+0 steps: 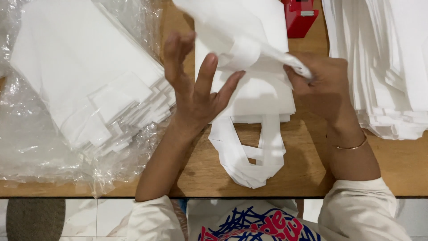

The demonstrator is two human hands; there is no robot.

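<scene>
Head view, looking down on a wooden table. Two bare hands of one person are at work over a white bag held above the middle of the table.

The left hand is raised with its fingers spread wide and loose; the fingertips of two of them lie against the lower edge of the lifted bag, and nothing is clasped. The right hand is closed in a pinch on a gathered corner of the same bag, near its right edge. One thin gold bangle circles the right wrist.

Three groups of white bags lie on the table. One small stack sits directly under the lifted bag, its strap handles looping toward the person; the number of bags in it cannot be told. One large fanned pile lies at the left, too many to count, resting in an opened clear plastic wrap that spreads beneath and around it. One further tall pile lies at the right edge, with no wrap showing.

One red object, partly hidden by the lifted bag, stands at the far edge of the table; its kind cannot be told. Pale sleeves cover both forearms near the elbows.
</scene>
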